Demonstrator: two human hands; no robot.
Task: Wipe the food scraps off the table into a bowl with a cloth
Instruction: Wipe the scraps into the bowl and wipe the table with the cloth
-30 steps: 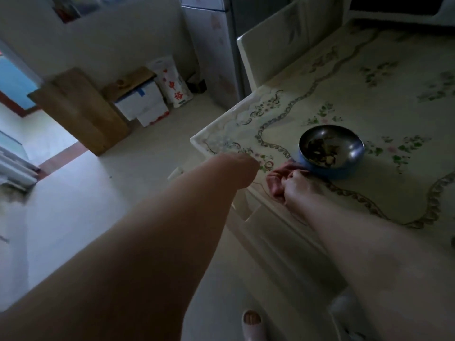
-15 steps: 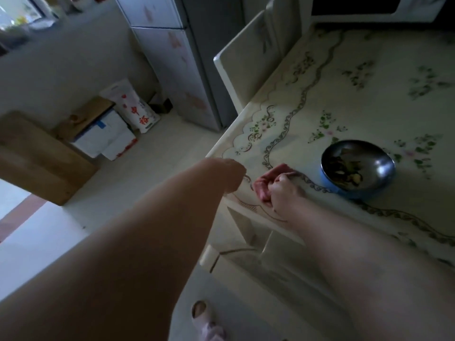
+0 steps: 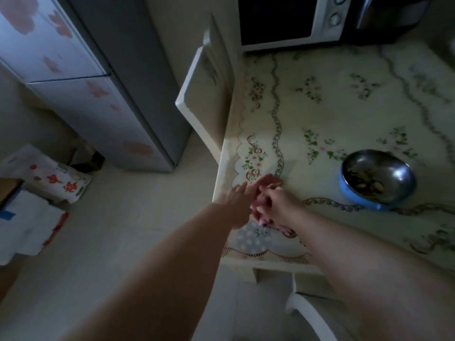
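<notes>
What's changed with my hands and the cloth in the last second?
The left hand opened from a fist, fingers now straight beside the cloth. The right hand slid the cloth left, away from the bowl, still gripping it. The bowl stayed put.

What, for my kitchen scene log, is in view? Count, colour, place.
table: one, cream floral, right
bowl: one, steel with blue outside, on table, right
food scraps: several, dark, in bowl
cloth: one, pink, table's near-left edge
microwave: one, white, table's far end
fridge: one, grey with pink flowers, left
chair: one, cream, at table's left side
sack: one, white with red print, floor left
left hand: one, outstretched, beside cloth
right hand: one, grip on cloth
</notes>
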